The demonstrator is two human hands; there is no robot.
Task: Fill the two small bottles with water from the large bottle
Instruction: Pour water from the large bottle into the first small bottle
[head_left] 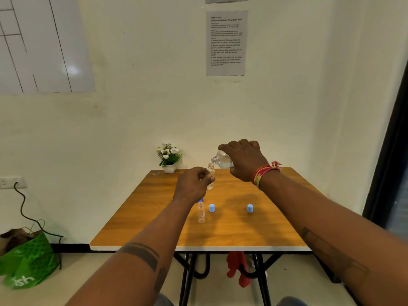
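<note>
My right hand grips the large clear bottle and holds it tipped on its side, its open mouth just above the neck of a small clear bottle. My left hand holds that small bottle upright above the wooden table. A second small bottle stands uncapped on the table nearer to me, beside my left forearm. Two light blue caps stand on the table, and a darker blue cap peeks out behind the second small bottle.
A white pot with flowers sits at the table's far left edge against the wall. A green bag lies on the floor at the left, with a cable running to a wall socket. A red cloth hangs under the table.
</note>
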